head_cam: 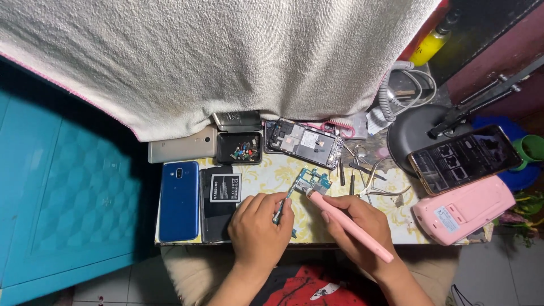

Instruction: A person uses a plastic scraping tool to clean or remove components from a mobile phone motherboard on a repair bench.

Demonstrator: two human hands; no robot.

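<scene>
The left hand point(258, 226) is closed around a thin metal tweezer-like tool point(281, 207), its fingers pinched tight on the shaft, the tip reaching toward a small teal-green circuit board point(315, 182). The right hand point(358, 224) grips a slim pink pen-shaped tool point(351, 226) like a pencil, fingers wrapped shut on it, with the pale tip touching the board's near edge. The board lies on the yellow floral-patterned counter point(283, 173), just in front of an opened phone body with exposed black and silver internals point(303, 143).

To the left lie a black rectangular phone battery with a white label point(225, 187) and a glossy blue phone back point(179, 200); behind them sits a small black tray of tiny screws and parts point(239, 148). A pair of steel tweezers point(374, 184) rests to the right, near a pink handheld device point(462, 209).

The board seems to rest loose, pinned only by the two tool tips, so a hard push from the pen could skate it sideways or scrape off a fine component. The screw tray is near enough that a jolting wrist could scatter it.
</scene>
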